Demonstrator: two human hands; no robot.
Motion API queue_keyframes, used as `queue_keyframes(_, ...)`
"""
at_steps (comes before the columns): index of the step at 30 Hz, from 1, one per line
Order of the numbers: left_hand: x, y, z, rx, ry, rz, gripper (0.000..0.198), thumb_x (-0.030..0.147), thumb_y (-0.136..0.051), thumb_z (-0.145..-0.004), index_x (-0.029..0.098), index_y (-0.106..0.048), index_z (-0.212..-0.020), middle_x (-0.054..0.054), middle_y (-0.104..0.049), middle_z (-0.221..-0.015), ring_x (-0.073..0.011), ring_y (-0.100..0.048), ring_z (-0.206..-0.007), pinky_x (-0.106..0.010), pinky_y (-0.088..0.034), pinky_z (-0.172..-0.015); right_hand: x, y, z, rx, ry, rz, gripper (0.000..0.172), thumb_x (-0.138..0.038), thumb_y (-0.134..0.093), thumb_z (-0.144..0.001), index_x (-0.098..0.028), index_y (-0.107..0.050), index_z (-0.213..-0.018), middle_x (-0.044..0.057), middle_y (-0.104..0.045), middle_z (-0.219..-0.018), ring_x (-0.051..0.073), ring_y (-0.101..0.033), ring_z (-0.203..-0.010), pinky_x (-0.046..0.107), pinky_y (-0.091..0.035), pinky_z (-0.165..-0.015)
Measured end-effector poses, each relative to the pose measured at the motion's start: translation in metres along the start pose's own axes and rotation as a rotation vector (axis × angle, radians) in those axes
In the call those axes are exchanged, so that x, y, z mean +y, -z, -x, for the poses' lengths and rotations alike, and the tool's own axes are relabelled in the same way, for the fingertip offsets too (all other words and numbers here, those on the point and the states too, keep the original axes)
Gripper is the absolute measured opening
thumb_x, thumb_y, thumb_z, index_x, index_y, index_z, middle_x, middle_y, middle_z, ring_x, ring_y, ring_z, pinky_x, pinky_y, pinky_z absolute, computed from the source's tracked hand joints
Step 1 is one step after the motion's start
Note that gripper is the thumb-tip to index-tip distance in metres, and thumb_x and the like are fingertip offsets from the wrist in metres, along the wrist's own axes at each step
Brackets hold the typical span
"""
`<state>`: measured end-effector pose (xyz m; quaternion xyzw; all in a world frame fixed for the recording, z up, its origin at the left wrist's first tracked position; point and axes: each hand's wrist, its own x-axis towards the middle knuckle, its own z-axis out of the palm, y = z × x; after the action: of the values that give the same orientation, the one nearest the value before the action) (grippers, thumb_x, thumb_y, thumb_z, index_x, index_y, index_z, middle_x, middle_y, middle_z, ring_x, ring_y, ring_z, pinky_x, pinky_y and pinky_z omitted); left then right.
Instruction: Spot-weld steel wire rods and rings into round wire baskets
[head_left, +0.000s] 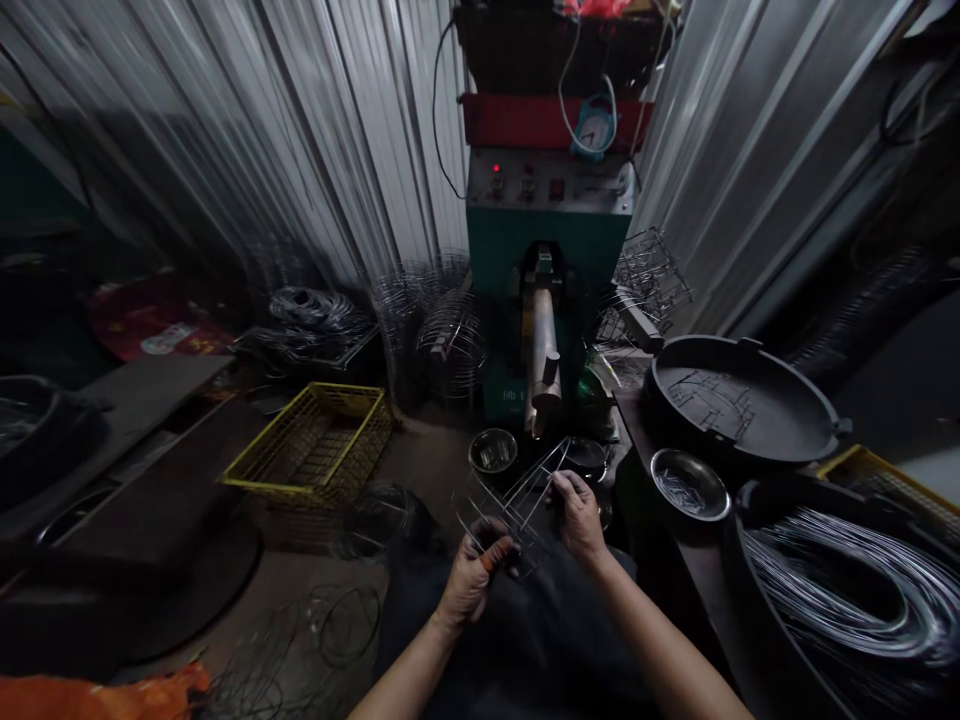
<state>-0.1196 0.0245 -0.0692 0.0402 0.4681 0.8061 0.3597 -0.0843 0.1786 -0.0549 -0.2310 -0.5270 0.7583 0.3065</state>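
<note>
A thin wire frame (517, 505) made of crossed metal rods is held in front of the machine, above my lap. My left hand (477, 570) is closed around its lower left part, with something orange wrapped on the thumb. Pinched on the frame's right side is my right hand (577, 510). Just beyond the frame, a green spot welder (495, 280) points its thick metal arm (544, 340) downward towards me. Below that arm stands a metal bowl (493, 440) with small pieces in it.
To the right, a black round pan (795, 400) holds a wire piece, beside a steel bowl (667, 460) of short rods. A black tub (757, 490) holds coiled wire (847, 540). On the left stands a yellow wire basket (247, 470); loose wire (330, 630) lies on the floor.
</note>
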Motion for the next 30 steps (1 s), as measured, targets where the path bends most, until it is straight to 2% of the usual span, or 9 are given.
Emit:
queue_keyframes(14,0.022,-0.011,-0.029,-0.038,-0.04,-0.062,0.033,0.026,-0.071,-0.06,0.017,-0.049,-0.082,0.002,-0.059,-0.063,-0.0124,-0.058,-0.057,-0.021,-0.044,-0.046,-0.008,-0.014,-0.036,0.05,-0.043,-0.131,0.018,-0.031,-0.067,-0.062,-0.016,-0.056,-0.062,-0.005,-0.049,-0.055,0.006,-0.043,-0.049,0.018,-0.036,-0.046)
queue_keyframes(26,0.033,-0.03,-0.027,-0.018,-0.015,-0.001,0.035,0.03,-0.072,-0.058,0.018,-0.049,-0.082,0.002,-0.06,-0.063,-0.0136,-0.059,-0.056,-0.02,-0.042,-0.043,-0.014,-0.017,-0.049,0.019,-0.099,-0.159,0.021,-0.034,-0.068,-0.06,-0.017,-0.056,-0.059,-0.005,-0.05,-0.05,0.006,-0.043,-0.043,0.019,-0.035,-0.041)
queue_keyframes(30,0.029,-0.034,-0.025,0.007,-0.04,0.013,0.035,0.03,-0.072,-0.058,0.018,-0.049,-0.082,0.003,-0.059,-0.063,-0.0131,-0.059,-0.057,-0.02,-0.042,-0.044,-0.016,-0.003,-0.047,-0.051,-0.101,-0.032,0.021,-0.038,-0.065,-0.064,-0.018,-0.061,-0.068,-0.003,-0.057,-0.059,0.009,-0.05,-0.051,0.021,-0.042,-0.051)
